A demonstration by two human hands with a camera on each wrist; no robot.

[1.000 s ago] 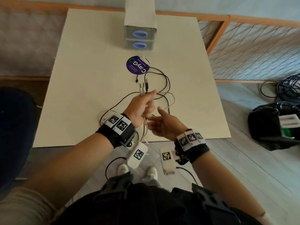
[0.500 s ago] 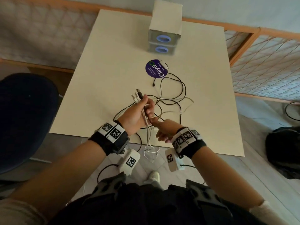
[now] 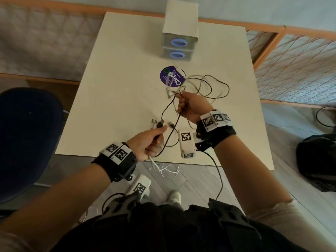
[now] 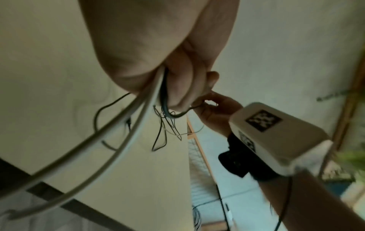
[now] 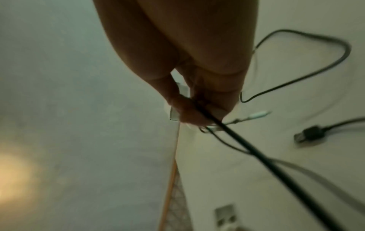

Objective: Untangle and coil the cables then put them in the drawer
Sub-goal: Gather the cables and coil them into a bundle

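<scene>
A tangle of black and white cables (image 3: 205,86) lies on the cream table (image 3: 116,91) below the purple disc. My left hand (image 3: 151,142) grips a bundle of cable ends near the table's front edge; plugs (image 3: 160,123) stick out past the thumb, and white cables (image 4: 122,140) loop out under the palm. My right hand (image 3: 189,106), farther out over the table, pinches a black cable (image 5: 256,157) and white strands drawn from the tangle. The black cable runs taut between both hands. The two-drawer unit (image 3: 179,42) stands closed at the table's far edge.
A purple round disc (image 3: 171,76) lies just before the drawers. A dark chair (image 3: 27,139) stands left of the table. Railing with netting (image 3: 298,66) runs behind and right. A black bag (image 3: 318,160) sits on the floor at right. White strands (image 3: 167,170) dangle below the table edge.
My right hand has moved away from the left, up and outward over the table, drawing a black cable out with it. The left hand has dropped toward the front edge, still holding the ends.
</scene>
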